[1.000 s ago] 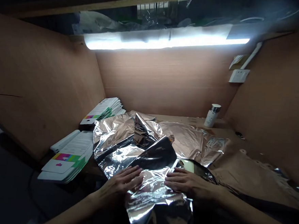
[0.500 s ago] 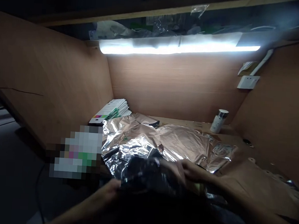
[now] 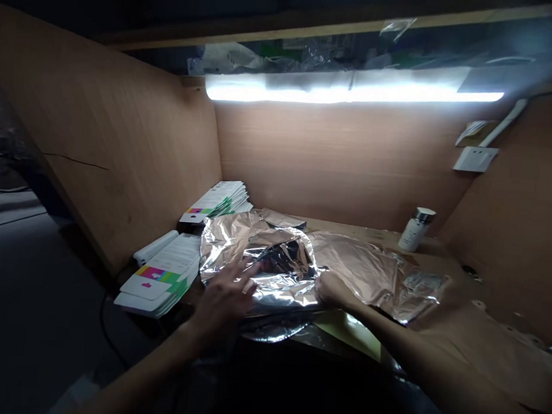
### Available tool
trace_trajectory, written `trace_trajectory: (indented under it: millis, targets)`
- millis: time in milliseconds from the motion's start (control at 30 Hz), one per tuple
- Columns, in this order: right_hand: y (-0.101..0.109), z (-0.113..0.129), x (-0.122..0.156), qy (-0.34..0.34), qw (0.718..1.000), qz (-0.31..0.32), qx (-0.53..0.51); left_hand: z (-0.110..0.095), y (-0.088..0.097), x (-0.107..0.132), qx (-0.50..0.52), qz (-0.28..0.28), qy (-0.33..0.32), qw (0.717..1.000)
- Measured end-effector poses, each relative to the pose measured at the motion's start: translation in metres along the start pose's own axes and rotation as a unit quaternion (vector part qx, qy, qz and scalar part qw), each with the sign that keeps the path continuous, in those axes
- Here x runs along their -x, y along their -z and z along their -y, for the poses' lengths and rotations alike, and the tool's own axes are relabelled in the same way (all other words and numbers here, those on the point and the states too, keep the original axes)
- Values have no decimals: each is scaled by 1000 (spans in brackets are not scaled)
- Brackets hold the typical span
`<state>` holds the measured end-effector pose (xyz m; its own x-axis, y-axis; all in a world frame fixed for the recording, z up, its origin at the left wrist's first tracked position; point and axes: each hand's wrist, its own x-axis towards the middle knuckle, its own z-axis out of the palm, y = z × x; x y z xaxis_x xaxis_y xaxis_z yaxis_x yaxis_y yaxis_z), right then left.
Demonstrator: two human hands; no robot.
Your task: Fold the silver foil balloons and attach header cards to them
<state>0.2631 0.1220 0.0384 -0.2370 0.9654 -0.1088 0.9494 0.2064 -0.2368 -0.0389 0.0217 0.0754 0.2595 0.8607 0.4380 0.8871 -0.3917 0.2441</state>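
A shiny silver foil bag (image 3: 282, 286) lies on the desk in front of me, with a dark patch near its middle. My left hand (image 3: 226, 292) rests on the bag's left part, fingers stretched out and slightly apart. At the bag's right edge, my right hand (image 3: 335, 290) is closed, pinching the foil. More crumpled foil bags (image 3: 348, 259) lie behind and to the right, reflecting the brown of the wood. A yellow sheet (image 3: 352, 333) shows below my right wrist.
Two stacks of printed white cards, one near (image 3: 152, 286) and one farther back (image 3: 222, 197), stand along the left panel. A white bottle (image 3: 416, 229) with a metallic cap stands at the back right. A lit tube lamp (image 3: 350, 93) hangs above; a socket (image 3: 476, 159) is on the wall.
The dark, blurred bag held low between my hands now lies flat on the desk, silver side up. My left hand has moved up and opened onto it. The view has shifted left.
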Motion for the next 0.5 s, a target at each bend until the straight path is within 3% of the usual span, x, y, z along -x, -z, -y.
trace_trajectory:
  millis: [100, 167, 233, 300, 367, 500]
  targets:
    - [4, 3, 18, -17, 998, -10, 52, -23, -33, -13, -80, 126, -11, 989]
    - [8, 11, 30, -31, 994, -60, 89, -25, -54, -20, -74, 198, 5, 977]
    - [12, 24, 34, 31, 980, -147, 131, -19, -69, -24, -52, 227, 4, 972]
    - [14, 35, 25, 159, 955, -201, 151, -11, -78, -25, -39, 229, -3, 973]
    - [11, 41, 5, 243, 947, -165, 132, -7, -83, -26, -31, 234, -11, 972]
    - [-8, 32, -42, 162, 984, -26, 75, -3, -89, -28, -22, 237, -8, 971]
